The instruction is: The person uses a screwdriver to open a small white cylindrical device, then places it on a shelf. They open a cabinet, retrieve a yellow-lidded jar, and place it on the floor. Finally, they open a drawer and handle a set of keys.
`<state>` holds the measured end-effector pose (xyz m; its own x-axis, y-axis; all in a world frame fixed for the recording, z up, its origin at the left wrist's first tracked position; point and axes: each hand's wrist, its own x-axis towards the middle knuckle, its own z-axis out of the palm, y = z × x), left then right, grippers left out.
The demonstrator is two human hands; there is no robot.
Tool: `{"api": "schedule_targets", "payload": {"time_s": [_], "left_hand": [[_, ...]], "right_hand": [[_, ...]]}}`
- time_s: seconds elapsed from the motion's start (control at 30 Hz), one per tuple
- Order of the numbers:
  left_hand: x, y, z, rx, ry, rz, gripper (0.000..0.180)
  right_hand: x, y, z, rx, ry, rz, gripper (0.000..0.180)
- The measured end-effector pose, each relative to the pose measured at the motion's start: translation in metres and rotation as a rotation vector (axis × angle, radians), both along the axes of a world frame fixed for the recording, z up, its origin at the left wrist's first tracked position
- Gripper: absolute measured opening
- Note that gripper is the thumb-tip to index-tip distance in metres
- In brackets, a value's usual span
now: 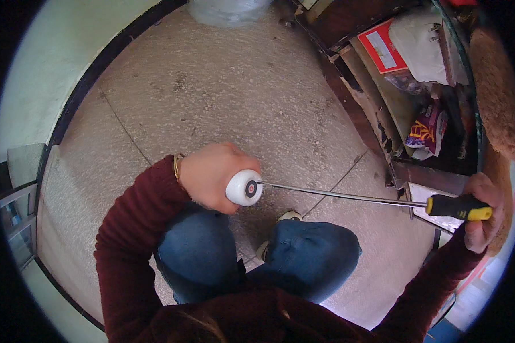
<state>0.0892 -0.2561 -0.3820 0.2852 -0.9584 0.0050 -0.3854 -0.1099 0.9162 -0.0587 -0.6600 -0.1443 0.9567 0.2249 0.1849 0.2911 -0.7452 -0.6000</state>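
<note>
Your left hand is closed around a white wheel, above your knees and the stone floor. Your right hand grips the black and yellow handle of a long screwdriver, far right of the wheel; its thin shaft touches the wheel's centre. A cluttered shelf lies above the screwdriver.

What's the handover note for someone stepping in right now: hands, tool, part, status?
Left hand: closed around a white wheel, hub facing the camera, held above the knees.
Right hand: gripping the black-and-yellow handle of a long screwdriver.
The screwdriver's tip sits at the wheel's hub.
The person crouches on a speckled floor; a cluttered shelf stands at the right.
Done or left: cannot tell whether the hub screw is loose or tight.
</note>
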Motion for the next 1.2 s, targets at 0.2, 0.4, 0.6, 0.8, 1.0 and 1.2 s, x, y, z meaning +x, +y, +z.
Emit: {"api": "schedule_targets", "payload": {"time_s": [0.2, 0.4, 0.6, 0.8, 1.0, 1.2], "left_hand": [[-0.005, 0.003, -0.002, 0.075, -0.429, 0.282, 0.041], [-0.005, 0.002, 0.000, 0.084, -0.790, 0.570, 0.040], [-0.003, 0.005, 0.006, 0.029, -0.849, 0.603, 0.039], [-0.005, 0.007, 0.002, -0.016, -0.537, 0.394, 0.040], [-0.003, 0.007, -0.007, -0.003, -0.062, 0.041, 0.045], [-0.009, -0.006, 0.002, 0.045, -0.291, 0.308, 0.048]], "right_hand": [[-0.001, 0.014, -0.025, -0.071, 0.125, -0.373, 0.038], [0.000, 0.016, -0.063, 0.102, 0.211, -0.512, 0.039], [0.002, 0.019, -0.054, 0.134, 0.219, -0.469, 0.043], [-0.014, -0.001, -0.028, -0.165, -0.014, -0.209, 0.042], [0.006, -0.001, 0.012, -0.168, 0.029, 0.263, 0.062], [0.057, 0.083, -0.002, 0.231, -0.289, -0.172, 0.040]]}}
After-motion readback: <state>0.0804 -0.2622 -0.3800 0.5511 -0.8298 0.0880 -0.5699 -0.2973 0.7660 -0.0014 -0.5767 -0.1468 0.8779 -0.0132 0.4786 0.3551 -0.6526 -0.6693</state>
